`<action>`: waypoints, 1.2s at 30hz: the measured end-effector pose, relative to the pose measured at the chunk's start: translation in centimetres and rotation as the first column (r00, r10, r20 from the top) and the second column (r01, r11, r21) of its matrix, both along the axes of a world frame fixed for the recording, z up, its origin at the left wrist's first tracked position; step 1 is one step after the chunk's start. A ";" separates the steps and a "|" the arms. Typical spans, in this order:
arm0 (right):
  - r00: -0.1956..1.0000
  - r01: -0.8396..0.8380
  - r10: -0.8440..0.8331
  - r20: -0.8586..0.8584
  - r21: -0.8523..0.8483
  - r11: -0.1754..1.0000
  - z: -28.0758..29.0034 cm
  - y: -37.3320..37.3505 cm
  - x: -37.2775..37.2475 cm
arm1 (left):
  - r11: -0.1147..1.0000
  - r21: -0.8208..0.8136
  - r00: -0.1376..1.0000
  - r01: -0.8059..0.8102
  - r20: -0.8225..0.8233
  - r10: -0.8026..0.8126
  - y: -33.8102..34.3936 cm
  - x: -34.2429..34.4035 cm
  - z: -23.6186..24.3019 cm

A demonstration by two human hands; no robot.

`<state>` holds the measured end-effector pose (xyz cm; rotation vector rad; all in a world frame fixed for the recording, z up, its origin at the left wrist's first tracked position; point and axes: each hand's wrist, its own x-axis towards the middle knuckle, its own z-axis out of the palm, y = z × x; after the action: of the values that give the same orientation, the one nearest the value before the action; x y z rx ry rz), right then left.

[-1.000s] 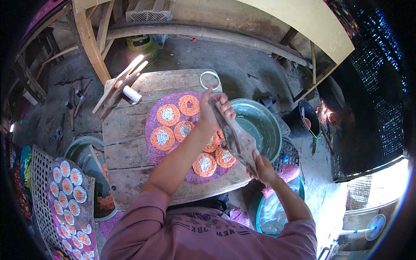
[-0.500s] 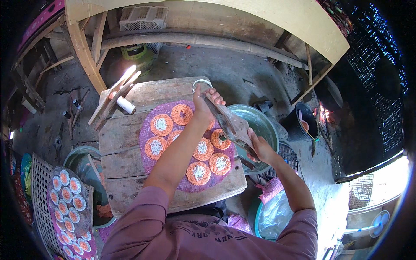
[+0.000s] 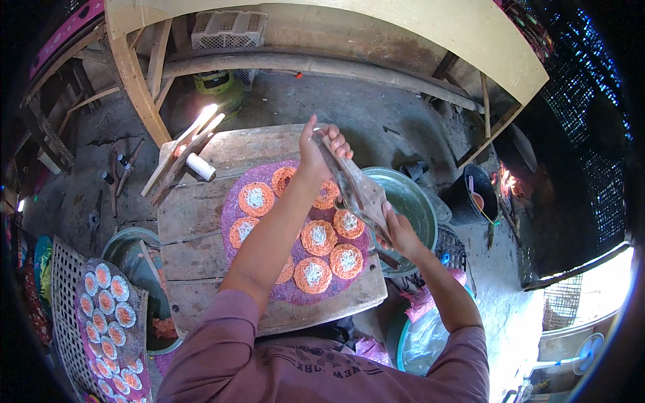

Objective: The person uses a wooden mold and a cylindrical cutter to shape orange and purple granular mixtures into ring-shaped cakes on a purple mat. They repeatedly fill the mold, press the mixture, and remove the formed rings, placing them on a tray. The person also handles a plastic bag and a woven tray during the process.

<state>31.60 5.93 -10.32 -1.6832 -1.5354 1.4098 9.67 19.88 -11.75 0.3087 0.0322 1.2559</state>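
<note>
Both of my hands grip a worn, grey-brown wooden press (image 3: 366,195) with long arms, held aslant over the right side of a low wooden table. My left hand (image 3: 321,153) wraps its upper end, thumb pointing up. At the lower end, the fingers of my right hand (image 3: 401,233) close around it. Below lies a round purple sheet (image 3: 299,295) bearing several orange rounds of thin strands. Most that show have white strands in the centre, like the near round (image 3: 313,275); the round (image 3: 326,195) beside the press is a plain orange ring. My left forearm hides part of the sheet.
A water-filled tub (image 3: 430,201) stands right of the table (image 3: 195,258). A black bucket (image 3: 472,195) is farther right. Sticks and a white roll (image 3: 201,167) lie at the table's far left corner. More rounds sit on a woven rack (image 3: 67,302) at left.
The whole view has shifted slightly. My left thumb now stands up, and the pale ring seen earlier by that hand no longer shows. Both hands keep hold of the press.
</note>
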 end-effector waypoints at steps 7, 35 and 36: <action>0.983 -0.142 0.150 0.106 -0.074 0.987 2.9 5.8 -1.1 | 0.981 -0.125 0.986 -0.147 0.065 0.156 2.6 -2.5 1.0; 0.934 -0.294 0.302 0.189 -0.070 0.953 3.3 10.7 -8.7 | 0.960 -0.020 0.952 -0.281 0.118 0.281 3.8 -11.8 0.5; 0.925 -0.303 0.307 0.223 -0.051 0.952 2.9 10.9 -9.6 | 0.953 -0.087 0.951 -0.289 0.088 0.296 3.6 -12.4 -0.2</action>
<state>22.04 16.86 -7.37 -1.7209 -1.9925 1.4156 -2.77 23.51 -11.94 0.1809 0.0387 1.5603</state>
